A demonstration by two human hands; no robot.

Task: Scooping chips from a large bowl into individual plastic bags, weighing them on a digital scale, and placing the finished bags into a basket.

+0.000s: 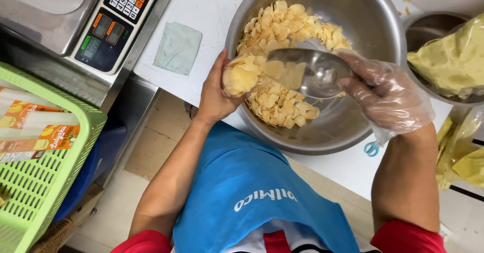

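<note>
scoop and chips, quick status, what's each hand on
Right hand, gloved, grips metal scoop over steel bowl. Left hand holds clear bag of chips at scoop's mouth. Nothing blocking.

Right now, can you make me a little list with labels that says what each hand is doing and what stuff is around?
left hand: bare, holds a small clear bag of chips at the bowl's rim
right hand: in a clear plastic glove, grips a metal scoop
scoop: tipped toward the bag
bowl: big, metal, with pale chips inside
left of bowl: green cloth, scale, green basket
far right: bag of yellow chips
</note>
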